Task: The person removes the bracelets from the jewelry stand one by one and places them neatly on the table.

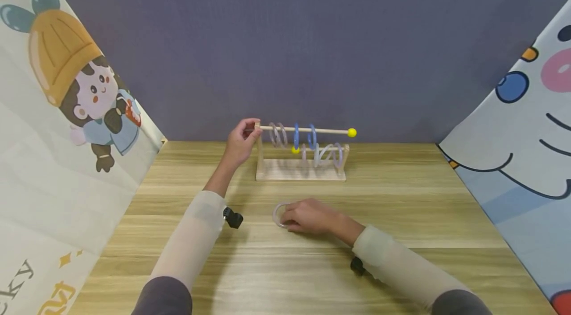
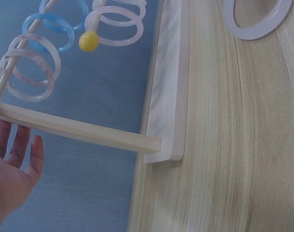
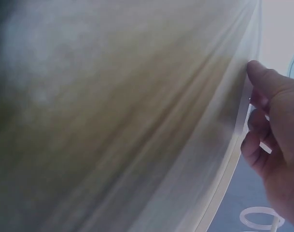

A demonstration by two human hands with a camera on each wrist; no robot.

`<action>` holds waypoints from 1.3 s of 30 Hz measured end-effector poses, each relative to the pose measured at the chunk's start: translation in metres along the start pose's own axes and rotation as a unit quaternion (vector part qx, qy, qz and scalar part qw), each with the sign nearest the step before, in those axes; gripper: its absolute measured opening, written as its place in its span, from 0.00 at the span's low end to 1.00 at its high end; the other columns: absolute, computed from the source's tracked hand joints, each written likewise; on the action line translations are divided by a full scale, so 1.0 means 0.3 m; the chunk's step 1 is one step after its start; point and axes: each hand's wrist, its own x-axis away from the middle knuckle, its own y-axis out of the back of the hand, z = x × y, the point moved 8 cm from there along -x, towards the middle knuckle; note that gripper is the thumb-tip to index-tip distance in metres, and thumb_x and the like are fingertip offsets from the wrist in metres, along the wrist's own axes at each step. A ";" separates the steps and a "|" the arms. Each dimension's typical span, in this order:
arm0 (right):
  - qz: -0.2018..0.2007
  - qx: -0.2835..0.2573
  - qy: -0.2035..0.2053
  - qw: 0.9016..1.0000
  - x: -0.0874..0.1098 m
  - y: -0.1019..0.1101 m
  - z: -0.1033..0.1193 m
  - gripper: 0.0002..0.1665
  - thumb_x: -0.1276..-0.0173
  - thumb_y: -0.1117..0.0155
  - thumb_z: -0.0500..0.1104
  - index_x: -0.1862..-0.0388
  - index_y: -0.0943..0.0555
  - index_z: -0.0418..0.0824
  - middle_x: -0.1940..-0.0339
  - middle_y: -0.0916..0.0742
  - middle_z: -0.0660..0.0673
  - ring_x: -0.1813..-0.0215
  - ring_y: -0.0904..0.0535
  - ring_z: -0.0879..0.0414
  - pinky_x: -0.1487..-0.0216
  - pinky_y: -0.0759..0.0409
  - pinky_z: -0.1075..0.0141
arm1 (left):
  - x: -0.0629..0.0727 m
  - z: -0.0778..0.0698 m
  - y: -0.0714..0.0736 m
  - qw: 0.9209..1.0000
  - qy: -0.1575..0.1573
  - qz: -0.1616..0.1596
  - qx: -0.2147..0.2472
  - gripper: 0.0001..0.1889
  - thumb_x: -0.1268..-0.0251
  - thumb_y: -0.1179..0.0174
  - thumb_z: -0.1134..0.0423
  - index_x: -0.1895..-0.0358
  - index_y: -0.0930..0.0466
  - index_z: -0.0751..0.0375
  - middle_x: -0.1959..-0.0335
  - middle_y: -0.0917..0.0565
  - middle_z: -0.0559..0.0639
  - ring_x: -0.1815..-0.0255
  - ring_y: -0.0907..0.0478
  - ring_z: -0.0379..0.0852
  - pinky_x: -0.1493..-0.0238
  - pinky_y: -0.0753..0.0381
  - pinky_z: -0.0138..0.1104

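A wooden bangle stand [image 1: 267,170] stands at the table's back, with two rods at different heights. My left hand [image 1: 241,144] grips the top of its left post, thumb in front and fingers behind. Two pinkish bangles [image 1: 272,134] and two blue bangles [image 1: 296,137] hang on the upper rod; several pale bangles [image 1: 316,156] hang on the lower one. On the table before the stand, my right hand [image 1: 310,216] pinches the right side of a pale bangle [image 1: 275,216]. Its fingertips are partly hidden in the head view; a sleeve fills much of the right wrist view.
Yellow balls cap the upper rod's right end [image 1: 352,132] and the lower rod's left end [image 1: 295,149]. A dark wall panel [image 1: 294,47] rises behind the wood-grain table [image 1: 401,196]. Printed cartoon panels flank the left [image 1: 40,156] and right [image 1: 513,156].
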 end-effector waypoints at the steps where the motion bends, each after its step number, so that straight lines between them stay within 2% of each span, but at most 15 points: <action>1: 0.000 -0.004 -0.002 1.000 0.000 -0.001 0.000 0.09 0.28 0.33 0.52 0.52 0.14 0.55 0.61 0.13 0.58 0.63 0.21 0.67 0.59 0.19 0.72 | 0.000 0.001 0.000 1.000 0.001 0.000 0.001 0.22 0.27 0.37 0.54 0.37 0.23 0.62 0.44 0.17 0.63 0.49 0.18 0.56 0.53 0.20 0.32; 7: 0.005 -0.030 -0.013 0.999 0.000 -0.006 -0.007 0.11 0.29 0.32 0.52 0.50 0.13 0.54 0.61 0.14 0.57 0.64 0.22 0.68 0.61 0.21 0.73 | 0.004 -0.005 0.002 1.000 -0.001 -0.003 -0.001 0.20 0.26 0.37 0.56 0.38 0.23 0.61 0.45 0.17 0.62 0.50 0.18 0.54 0.54 0.20 0.31; 11: -0.009 -0.040 -0.023 0.999 0.007 0.005 -0.016 0.11 0.30 0.31 0.52 0.51 0.13 0.54 0.60 0.13 0.58 0.62 0.21 0.68 0.60 0.21 0.73 | 0.004 -0.009 0.000 1.000 -0.001 0.001 0.000 0.22 0.26 0.38 0.56 0.37 0.24 0.64 0.45 0.17 0.64 0.51 0.18 0.54 0.55 0.20 0.29; 14: -0.027 -0.052 -0.037 0.998 0.013 0.023 -0.027 0.10 0.31 0.30 0.50 0.52 0.13 0.53 0.59 0.13 0.58 0.62 0.20 0.68 0.60 0.20 0.74 | 0.004 -0.010 -0.002 1.000 -0.002 0.002 0.002 0.22 0.26 0.38 0.56 0.37 0.24 0.66 0.46 0.17 0.65 0.52 0.19 0.53 0.55 0.20 0.28; 19: -0.060 -0.064 -0.059 0.994 0.017 0.067 -0.050 0.10 0.30 0.31 0.45 0.52 0.12 0.52 0.59 0.12 0.57 0.64 0.19 0.68 0.62 0.20 0.75 | 0.003 -0.002 0.000 1.000 0.009 0.002 0.001 0.22 0.26 0.38 0.55 0.37 0.24 0.63 0.46 0.17 0.63 0.52 0.20 0.51 0.55 0.20 0.28; 22: -0.084 -0.064 -0.069 0.992 0.019 0.099 -0.070 0.11 0.29 0.32 0.43 0.50 0.12 0.51 0.58 0.11 0.56 0.67 0.21 0.68 0.65 0.22 0.75 | 0.001 0.004 -0.002 1.000 0.021 0.005 -0.001 0.22 0.26 0.39 0.55 0.35 0.24 0.62 0.44 0.17 0.63 0.50 0.20 0.53 0.53 0.21 0.30; 26: -0.129 -0.051 -0.090 0.986 0.030 0.153 -0.104 0.12 0.31 0.29 0.44 0.49 0.13 0.49 0.62 0.11 0.56 0.70 0.24 0.69 0.69 0.24 0.75 | 0.003 -0.004 -0.004 0.999 0.031 0.012 -0.001 0.23 0.24 0.40 0.58 0.33 0.26 0.65 0.41 0.19 0.65 0.45 0.20 0.57 0.50 0.21 0.32; 30: -0.189 -0.045 -0.125 0.973 0.046 0.212 -0.141 0.12 0.32 0.28 0.44 0.49 0.13 0.48 0.67 0.12 0.56 0.71 0.22 0.67 0.70 0.23 0.74 | 0.020 -0.056 -0.003 0.999 0.033 0.016 -0.004 0.22 0.24 0.41 0.61 0.34 0.27 0.69 0.41 0.20 0.68 0.46 0.20 0.57 0.51 0.22 0.30; 34: -0.248 -0.054 -0.167 0.953 0.063 0.264 -0.178 0.11 0.31 0.29 0.43 0.51 0.12 0.46 0.69 0.11 0.54 0.73 0.22 0.66 0.72 0.24 0.74 | 0.043 -0.110 0.002 1.000 0.024 0.015 -0.010 0.21 0.24 0.42 0.63 0.35 0.27 0.70 0.43 0.19 0.68 0.48 0.20 0.54 0.53 0.21 0.27; 39: -0.314 -0.058 -0.210 0.924 0.083 0.321 -0.216 0.10 0.33 0.28 0.39 0.53 0.12 0.42 0.70 0.11 0.50 0.76 0.23 0.64 0.74 0.24 0.73 | 0.048 -0.117 0.003 1.000 0.027 0.017 0.000 0.21 0.24 0.41 0.63 0.35 0.27 0.71 0.42 0.19 0.69 0.47 0.20 0.57 0.53 0.22 0.26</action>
